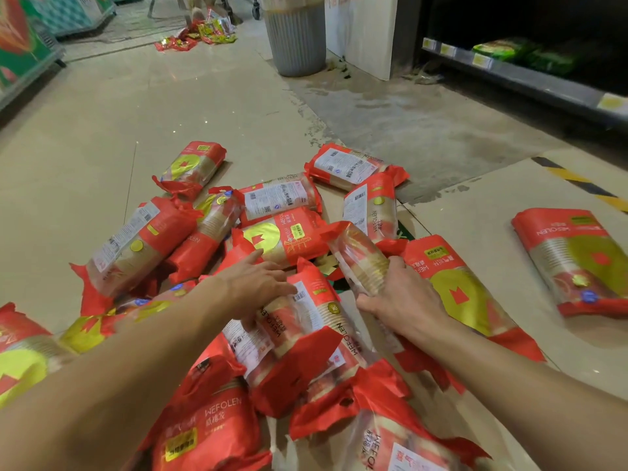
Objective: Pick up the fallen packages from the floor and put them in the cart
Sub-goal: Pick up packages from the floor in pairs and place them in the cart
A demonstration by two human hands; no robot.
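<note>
1. Shop aisle, pale tiled floor [102, 130]: a heap of red-and-clear plastic packages of stacked paper cups [282, 239] lies scattered, many overlapping. One stray package [574, 260] lies apart at far right.
2. Right hand [401, 297] grips a tilted cup package [360, 260] near its lower end, fingers curled round the wrap. Its upper end leans among neighbours in the heap.
3. Left hand [255, 283] reaches across w/ fingers straight and slightly spread, tips touching the label of a nearer leaning package [306, 317]. It holds nothing.
4. Stage, as judged: pickup barely begun, since every pkg in view is on the floor or in the heap. No cart shows clearly. A wheeled frame [255, 8] at the top edge, well apart, may be it; can't tell.
5. Risk: the film wrap looks slick, and a one-handed hold near the end of a long pkg could let it swing or slip out.
6. Risk: pulling one pkg from an overlapping heap could drag or roll others, esp. the ones leaning on it.
7. Risk: a hard squeeze could crush the cups inside, so a firm grip w/o pinching seems the need.
8. Also in shot: a grey ribbed plastic bin [295, 35], a dark store shelf [509, 73] and a second spill of red-yellow packets [200, 35] far up the aisle.
</note>
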